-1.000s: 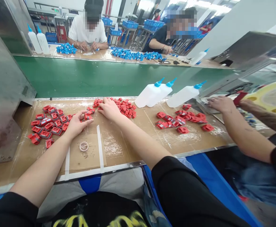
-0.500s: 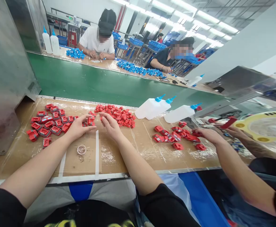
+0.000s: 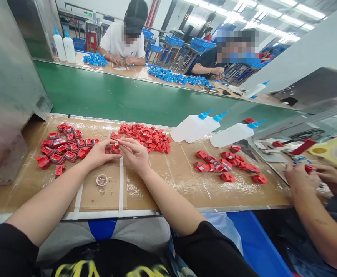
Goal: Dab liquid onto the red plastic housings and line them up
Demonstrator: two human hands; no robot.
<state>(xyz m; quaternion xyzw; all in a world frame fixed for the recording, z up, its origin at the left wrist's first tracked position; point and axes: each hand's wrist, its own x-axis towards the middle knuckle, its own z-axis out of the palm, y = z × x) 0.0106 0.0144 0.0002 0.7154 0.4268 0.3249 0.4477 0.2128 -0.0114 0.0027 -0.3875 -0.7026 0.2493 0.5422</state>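
Observation:
My left hand [image 3: 100, 154] is closed in a pinch around a small red plastic part [image 3: 115, 147] with a grey edge, above the cardboard-covered bench. From the other side, my right hand [image 3: 136, 154] brings its thumb and fingertips together on the same part; whether a smaller piece is between them is hidden. A heap of loose red pieces [image 3: 153, 138] lies just beyond my right hand. Left of my left hand are several red parts with grey rims [image 3: 61, 149]. Below my hands, a small round dish [image 3: 102, 180] has a thin stick across its rim.
White bottles with blue tips [image 3: 195, 129] lie behind more red parts [image 3: 227, 163] on the right. A co-worker's hand [image 3: 302, 179] holds a red part near a yellow fan-like object [image 3: 334, 154]. A metal housing [image 3: 9, 96] borders the left. Two people work across the green belt [image 3: 113, 96].
My right hand has moved left from beside the red heap, and its fingertips now meet the part in my left hand. The co-worker's hand has withdrawn rightward from the red parts, with one held.

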